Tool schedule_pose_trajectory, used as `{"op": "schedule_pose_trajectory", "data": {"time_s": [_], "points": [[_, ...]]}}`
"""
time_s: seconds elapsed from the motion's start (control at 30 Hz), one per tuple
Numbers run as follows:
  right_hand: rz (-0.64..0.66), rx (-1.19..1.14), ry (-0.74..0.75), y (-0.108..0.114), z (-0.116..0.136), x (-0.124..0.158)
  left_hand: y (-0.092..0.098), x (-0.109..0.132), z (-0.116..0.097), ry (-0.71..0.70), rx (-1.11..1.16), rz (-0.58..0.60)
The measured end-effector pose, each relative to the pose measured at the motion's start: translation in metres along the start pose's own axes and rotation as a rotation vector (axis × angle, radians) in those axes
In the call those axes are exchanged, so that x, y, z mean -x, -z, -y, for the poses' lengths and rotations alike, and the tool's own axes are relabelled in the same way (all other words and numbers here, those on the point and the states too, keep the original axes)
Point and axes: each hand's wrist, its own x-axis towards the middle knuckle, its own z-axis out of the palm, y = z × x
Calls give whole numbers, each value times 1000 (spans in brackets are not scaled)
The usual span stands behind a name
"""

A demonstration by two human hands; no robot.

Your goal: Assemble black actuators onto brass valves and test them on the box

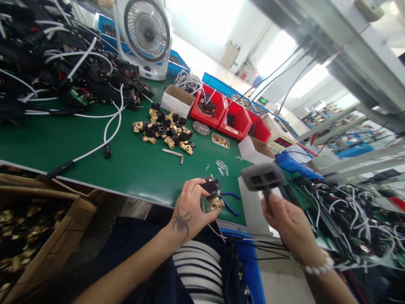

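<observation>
My left hand (191, 204) is closed around a brass valve (217, 204) with a black housing on top, held over the near edge of the green table. To its right, my right hand (286, 217) grips the handle of a grey handheld scanner (263, 175), raised and slightly blurred. The scanner's head is apart from the valve. Just beyond the valve lie blue-handled pliers (233, 212), partly hidden by it. Small silver wire clips (222, 167) are scattered on the table further back. A white cable hangs below my left hand.
Brass valves with black caps (164, 128) are heaped behind a pen-like tool (173, 153). Red bins (234, 122), a white box (177, 101) and a fan (147, 38) stand at the back. Tangled cabled units lie left and right; a carton (63, 223) of brass parts stands lower left.
</observation>
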Motion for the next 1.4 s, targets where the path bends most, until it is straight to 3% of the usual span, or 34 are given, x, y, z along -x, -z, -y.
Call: {"op": "schedule_pose_trajectory", "data": {"time_s": [0.07,0.17,0.2,0.37,0.5,0.63,0.8,0.9,1.07,1.4], "points": [[-77,70,5,12,2,-25,2,-1,1,15,1,1],[7,483,132,9,6,-79,5,-3,2,31,-1,17],[26,516,155,3,6,-99,6,-3,2,32,-3,25],[71,521,238,-46,3,-180,8,-5,0,8,-18,75],[54,470,280,-59,5,-207,8,-4,1,-21,-24,106],[75,373,337,-43,14,-178,11,-3,3,-19,6,109],[360,138,587,-28,12,-81,15,-1,6,20,64,118],[407,89,605,-35,1,-44,17,-2,6,14,74,136],[358,40,651,-47,-8,-42,20,-6,4,-13,71,164],[401,37,660,-45,-4,-42,21,-5,1,1,68,138]]}}
